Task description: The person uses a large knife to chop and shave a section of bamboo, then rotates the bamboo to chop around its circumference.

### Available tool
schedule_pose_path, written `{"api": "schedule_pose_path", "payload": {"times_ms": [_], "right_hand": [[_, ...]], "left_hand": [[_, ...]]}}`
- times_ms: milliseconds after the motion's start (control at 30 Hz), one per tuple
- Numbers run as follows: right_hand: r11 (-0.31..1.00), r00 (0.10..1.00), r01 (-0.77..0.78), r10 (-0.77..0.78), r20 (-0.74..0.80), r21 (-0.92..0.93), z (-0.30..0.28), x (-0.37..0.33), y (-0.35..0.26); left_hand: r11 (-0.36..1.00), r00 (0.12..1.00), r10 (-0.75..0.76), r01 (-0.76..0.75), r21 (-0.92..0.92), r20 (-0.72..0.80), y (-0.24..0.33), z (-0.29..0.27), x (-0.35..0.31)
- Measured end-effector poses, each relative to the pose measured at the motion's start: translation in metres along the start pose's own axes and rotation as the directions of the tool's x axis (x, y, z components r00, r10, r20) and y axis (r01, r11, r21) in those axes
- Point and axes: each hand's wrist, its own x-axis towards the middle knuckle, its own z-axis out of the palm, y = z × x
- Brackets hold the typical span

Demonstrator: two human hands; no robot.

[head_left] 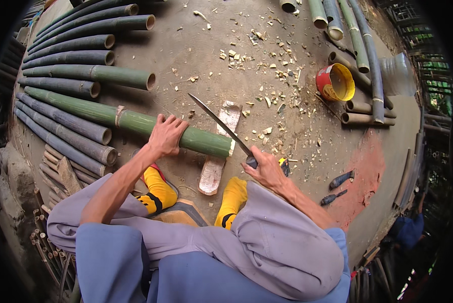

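Lying slantwise across the centre-left of the frame, the thick green bamboo pole has its pale cut end resting over a whitish, worn wooden block in the middle of the picture. The left hand lies on the pole a little short of that end, its fingers bent over the curved top, pressing rather than fully encircling it. The right hand, just right of centre, has its fingers closed around the dark handle of a long, narrow steel knife, whose blade slants up and leftward past the cut end; whether the edge touches the bamboo cannot be told.

To work well here, the pole end should sit firmly on the block so it cannot roll, the left hand should bear down well back from the blade's path, and short, controlled strokes away from the body seem safest. The feet in yellow socks, the left and the right, are near the block, so a slipping blade could reach them.

Farther out, pale bamboo chips litter the brown floor at upper centre. More dark green bamboo poles fan across the upper left, and a red-and-yellow round bucket lies at upper right beside other poles.
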Motion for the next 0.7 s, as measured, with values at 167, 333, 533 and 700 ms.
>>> {"api": "schedule_pose_path", "payload": {"times_ms": [167, 333, 533, 700], "right_hand": [[0.983, 0.957, 0.183, -0.178, -0.229, 0.003, 0.015, -0.001, 0.015], [0.998, 1.000, 0.000, -0.001, -0.012, -0.066, 0.006, 0.009, 0.013], [0.971, 0.966, 0.198, -0.216, -0.144, -0.132, 0.017, -0.001, 0.025], [0.991, 0.999, -0.005, 0.010, 0.035, -0.133, 0.003, -0.005, 0.004]], "left_hand": [[0.999, 0.998, -0.032, 0.033, -0.024, 0.050, -0.002, 0.004, 0.010], [0.999, 0.972, -0.038, 0.045, 0.022, -0.232, 0.000, 0.021, -0.003], [0.999, 0.967, -0.033, 0.034, -0.002, -0.253, 0.010, 0.018, -0.006], [0.999, 0.931, -0.021, 0.035, 0.032, -0.364, 0.009, 0.030, -0.011]]}}
